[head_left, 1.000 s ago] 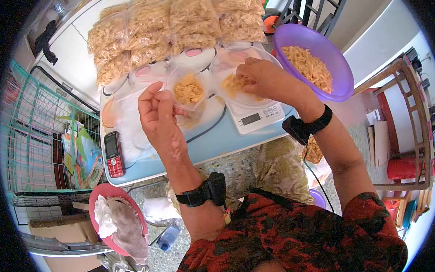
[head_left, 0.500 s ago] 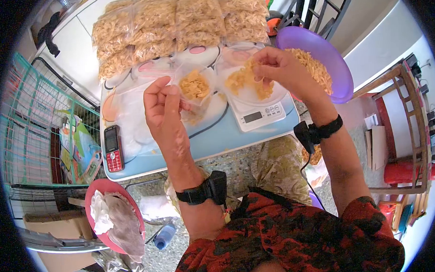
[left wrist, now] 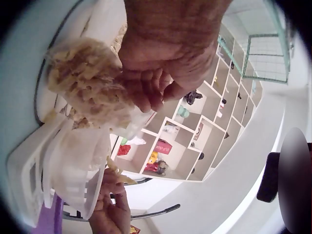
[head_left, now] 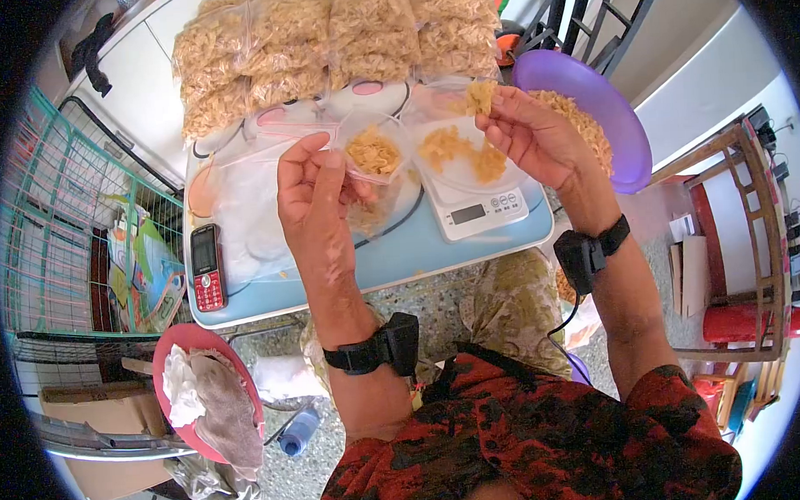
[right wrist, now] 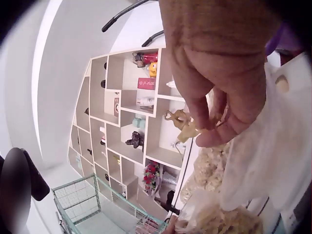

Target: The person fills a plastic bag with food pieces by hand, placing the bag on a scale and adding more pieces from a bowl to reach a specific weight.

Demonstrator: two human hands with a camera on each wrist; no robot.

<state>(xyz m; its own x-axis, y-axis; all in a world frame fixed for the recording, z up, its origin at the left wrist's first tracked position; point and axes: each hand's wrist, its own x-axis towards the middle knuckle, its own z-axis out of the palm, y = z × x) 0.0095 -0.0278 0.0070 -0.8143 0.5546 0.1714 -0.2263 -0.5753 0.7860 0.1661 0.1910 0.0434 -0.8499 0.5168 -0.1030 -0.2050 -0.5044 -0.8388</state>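
My left hand (head_left: 314, 196) pinches the rim of a clear plastic bag (left wrist: 85, 83) that stands open with yellowish dried pieces inside. To its right, a clear shallow bowl (head_left: 459, 179) with more pieces rests on a white kitchen scale (head_left: 496, 225). Above the bowl's right side, my right hand (head_left: 537, 139) holds a small clump of pieces (head_left: 480, 97) between thumb and fingers. That clump also shows in the right wrist view, as curled yellow strips (right wrist: 187, 129) at the fingertips.
Filled bags (head_left: 287, 42) are stacked along the table's back. A purple basin (head_left: 630, 145) of loose pieces stands right of the scale. A red phone (head_left: 208, 270) lies at the table's left edge, near flat clear bags (head_left: 250, 238).
My right hand has come up from the bowl with a clump of pieces. My left hand and the bag have shifted slightly right in the head view.
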